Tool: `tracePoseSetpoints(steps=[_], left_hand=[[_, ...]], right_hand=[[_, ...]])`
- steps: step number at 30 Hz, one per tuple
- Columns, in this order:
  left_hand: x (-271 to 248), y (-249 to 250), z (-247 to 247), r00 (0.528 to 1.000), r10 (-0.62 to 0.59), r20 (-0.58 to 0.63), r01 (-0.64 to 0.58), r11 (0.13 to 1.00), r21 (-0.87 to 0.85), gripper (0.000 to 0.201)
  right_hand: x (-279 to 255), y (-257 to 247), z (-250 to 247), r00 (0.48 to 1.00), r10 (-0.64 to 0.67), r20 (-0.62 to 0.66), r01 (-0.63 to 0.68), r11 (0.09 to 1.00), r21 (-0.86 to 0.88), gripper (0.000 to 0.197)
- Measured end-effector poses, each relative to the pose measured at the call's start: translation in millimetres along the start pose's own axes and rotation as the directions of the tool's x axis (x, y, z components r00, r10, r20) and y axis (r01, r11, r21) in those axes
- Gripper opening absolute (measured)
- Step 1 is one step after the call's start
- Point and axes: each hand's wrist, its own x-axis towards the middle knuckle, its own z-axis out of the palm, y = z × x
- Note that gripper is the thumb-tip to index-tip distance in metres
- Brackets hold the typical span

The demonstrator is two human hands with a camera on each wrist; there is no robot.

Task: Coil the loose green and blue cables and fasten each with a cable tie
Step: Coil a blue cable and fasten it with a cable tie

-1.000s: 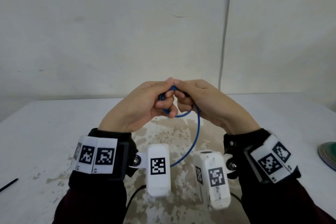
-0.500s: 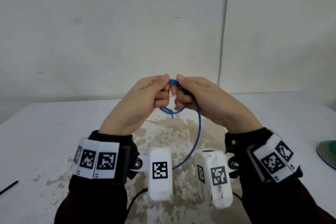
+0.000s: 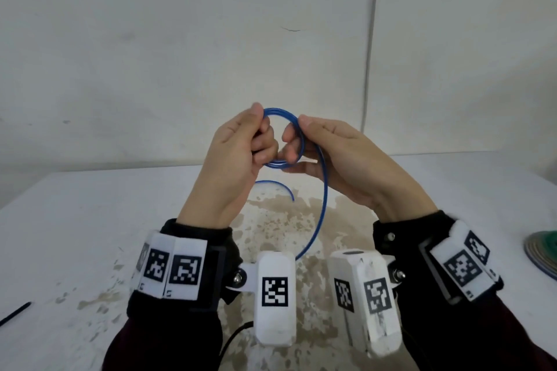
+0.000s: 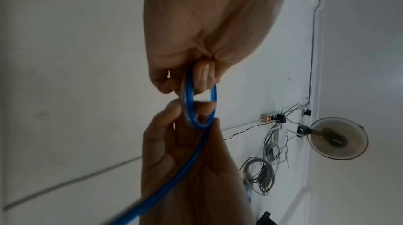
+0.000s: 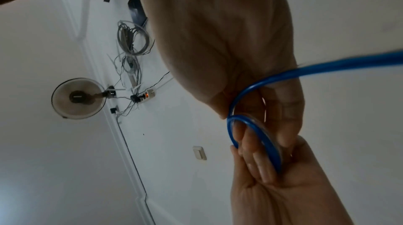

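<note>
Blue cable (image 3: 283, 117) sits in a small coil at the centre of the head frame, held up off the table (image 3: 90, 220) between both our hands. Our left hand (image 3: 232, 159) pinches the coil's left side, thumb over curled fingers; our right hand (image 3: 340, 159) closes thumb and fingers on its right side. The coil stands roughly upright and faces us, so its opening runs toward and away from us. From the right hand the loose tail (image 3: 324, 205) drops down toward the lower centre of the frame and vanishes behind the wrist cameras. We judge the right hand nearer that tail, so it would feed the next loop.

A short free end (image 3: 274, 183) curls below the left hand. How many turns the coil has is hard to count. A green disc (image 3: 542, 253) at the right edge is cut off; it may be the green cable, but we cannot tell.
</note>
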Motion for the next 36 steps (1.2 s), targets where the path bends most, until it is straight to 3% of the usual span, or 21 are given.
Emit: tracePoseSetpoints(steps=[5, 7, 10, 12, 15, 17, 20, 23, 25, 29, 31, 33, 36], left_hand=[[-5, 9, -4, 0.959, -0.218, 0.182, 0.212, 0.976, 0.049, 0.036], [-5, 8, -4, 0.973, -0.164, 0.162, 0.149, 0.983, 0.104, 0.036], [-4, 7, -3, 0.999, -0.014, 0.053, 0.01, 0.997, 0.071, 0.035], [-3, 9, -2, 0.996, -0.055, 0.073, 0.052, 0.998, 0.043, 0.035], [-5, 8, -3, 0.973, -0.161, 0.165, 0.134, 0.978, 0.162, 0.038], [-5, 5, -2, 0.989, -0.086, 0.119, 0.064, 0.982, 0.18, 0.039], [-2, 2, 0, 0.999, 0.008, 0.043, -0.011, 0.998, 0.064, 0.038], [-3, 2, 2, 0.985, -0.105, 0.136, 0.093, 0.991, 0.092, 0.037], [-4, 1, 4, 0.981, -0.112, 0.158, 0.083, 0.98, 0.183, 0.036], [-4, -3, 10, 0.997, 0.083, 0.002, -0.082, 0.989, 0.125, 0.039], [-4, 0, 10, 0.998, -0.006, 0.067, -0.002, 0.993, 0.116, 0.042], [-7, 6, 8, 0.983, -0.104, 0.153, 0.07, 0.973, 0.218, 0.044], [-8, 10, 5, 0.998, 0.009, 0.065, -0.021, 0.982, 0.186, 0.041]], right_hand=[[0, 4, 1, 1.0, -0.016, -0.023, 0.014, 0.997, -0.08, 0.035], [0, 3, 5, 1.0, -0.019, -0.019, 0.018, 0.997, -0.074, 0.035], [0, 0, 9, 1.0, -0.002, -0.001, 0.002, 0.997, 0.074, 0.04], [-1, 0, 8, 1.0, 0.002, 0.019, -0.004, 0.997, 0.079, 0.041], [-3, 1, 6, 1.0, 0.001, -0.013, -0.002, 0.996, -0.091, 0.04], [-2, 2, 7, 0.999, 0.003, -0.034, -0.006, 0.998, -0.064, 0.039], [0, 0, 5, 1.0, 0.005, -0.027, -0.004, 0.999, 0.04, 0.038], [-4, -3, -4, 1.0, 0.014, 0.014, -0.013, 1.0, -0.015, 0.037], [-6, -3, -5, 0.999, 0.034, 0.021, -0.033, 0.997, -0.07, 0.038], [-4, -5, -3, 0.998, 0.025, -0.049, -0.029, 0.996, -0.081, 0.04], [-6, -5, -4, 1.0, 0.01, -0.026, -0.013, 0.993, -0.115, 0.041], [-7, -5, -3, 0.999, 0.029, 0.022, -0.026, 0.992, -0.124, 0.043], [-6, -6, 0, 0.999, 0.041, 0.033, -0.04, 0.999, -0.012, 0.043]])
